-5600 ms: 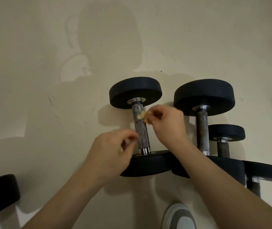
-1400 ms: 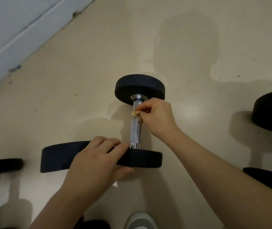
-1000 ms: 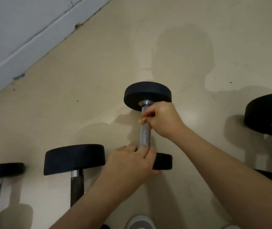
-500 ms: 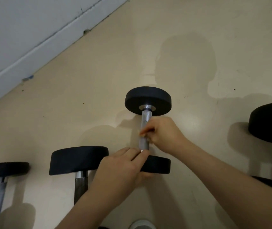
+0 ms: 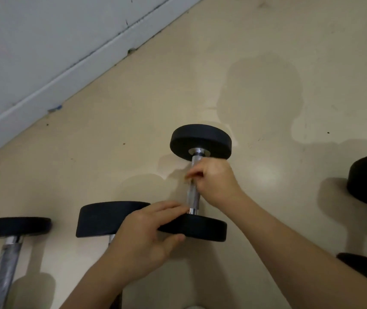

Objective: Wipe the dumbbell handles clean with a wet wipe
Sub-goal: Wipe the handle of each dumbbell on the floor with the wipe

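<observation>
- Dumbbell (image 5: 207, 229) lies on floor (image 5: 256, 63), handle (image 5: 192, 198) pointing away.
- Right hand (image 5: 214, 181) curled on upper handle, pinching wet wipe (image 5: 185, 178), barely visible.
- Left hand (image 5: 146, 238) grips dumbbell's near end, fingers on top, thumb on its near face.

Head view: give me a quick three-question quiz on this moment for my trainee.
1. True or false: the left hand holds the near plate of the small dumbbell.
2. The right hand grips the handle at: A) its upper half; B) its bottom collar; C) nowhere, it hovers clear.
3. How many other dumbbells lie to that dumbbell's left?
Key: 1 true; 2 A; 3 two, the middle dumbbell and the far-left dumbbell.
</observation>
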